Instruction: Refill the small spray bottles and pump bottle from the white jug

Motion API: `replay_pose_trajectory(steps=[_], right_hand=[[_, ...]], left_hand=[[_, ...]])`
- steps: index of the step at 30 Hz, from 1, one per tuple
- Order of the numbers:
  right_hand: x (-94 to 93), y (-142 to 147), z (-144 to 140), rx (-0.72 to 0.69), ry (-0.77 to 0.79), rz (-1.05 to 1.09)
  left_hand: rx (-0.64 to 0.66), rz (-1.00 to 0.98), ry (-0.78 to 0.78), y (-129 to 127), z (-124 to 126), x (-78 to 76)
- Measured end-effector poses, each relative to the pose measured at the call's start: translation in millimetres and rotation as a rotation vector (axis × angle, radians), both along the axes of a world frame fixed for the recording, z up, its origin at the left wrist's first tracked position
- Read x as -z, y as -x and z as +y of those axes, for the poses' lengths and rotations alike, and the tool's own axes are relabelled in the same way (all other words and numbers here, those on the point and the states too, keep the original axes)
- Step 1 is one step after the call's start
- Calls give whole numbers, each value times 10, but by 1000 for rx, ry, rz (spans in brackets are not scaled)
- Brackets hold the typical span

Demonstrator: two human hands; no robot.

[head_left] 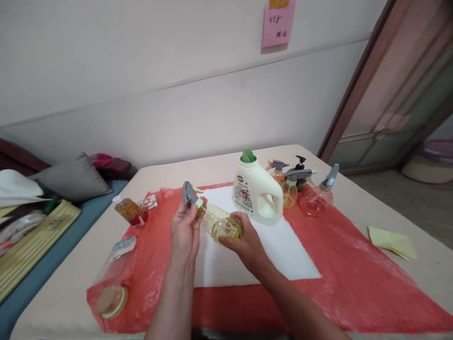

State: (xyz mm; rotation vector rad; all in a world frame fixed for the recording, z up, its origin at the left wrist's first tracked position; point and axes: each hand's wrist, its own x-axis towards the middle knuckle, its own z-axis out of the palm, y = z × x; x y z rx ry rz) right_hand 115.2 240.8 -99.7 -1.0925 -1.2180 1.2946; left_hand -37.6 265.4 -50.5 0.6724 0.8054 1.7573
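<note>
Gripping a yellowish spray bottle (pixel 215 221) at the centre of the frame, by the neck with the left hand (pixel 185 225), around the base with the right hand (pixel 249 242). Held tilted over 1 white sheet (pixel 262 264) on red plastic (pixel 354 283). Followed, right of centre, by 1 cream jug (pixel 258 193) and, farther right, by 1 round sprayer (pixel 316 201), then by 1 pink note (pixel 278 26) at the top.

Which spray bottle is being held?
The pale yellow ribbed spray bottle, tilted between the left hand and right hand; the other spray bottles stand right of the white jug.
</note>
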Motion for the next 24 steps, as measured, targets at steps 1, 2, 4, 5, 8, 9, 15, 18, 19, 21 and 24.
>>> replay_pose_trajectory(steps=[1, 2, 4, 5, 8, 9, 15, 18, 19, 21, 24], right_hand=[[-7, -3, -8, -46, 23, 62], [-9, 1, -17, -101, 60, 149], [0, 33, -42, -202, 193, 365], [9, 60, -55, -219, 281, 468], [23, 142, -97, -209, 488, 638], [17, 160, -112, -214, 509, 667], [-54, 137, -167, -277, 377, 807], [-8, 122, -135, -351, 447, 739], [16, 125, -119, -371, 480, 714], [57, 140, -90, -361, 517, 684], [65, 160, -75, -241, 486, 683]], left_hand=[[3, -5, -1, 1, -1, -5], [11, -14, -3, -1, -2, -10], [38, -30, -7, -6, -4, -16], [52, -31, -10, -9, -4, -14], [59, -13, -22, -4, 6, 10], [45, -8, -27, 4, 12, 20], [-44, -5, -67, 82, 33, 4], [-47, -16, -70, 85, 15, -28], [-44, -21, -68, 77, 8, -32], [-40, -23, -63, 56, -4, -30], [-56, -8, -66, 29, -13, -18]])
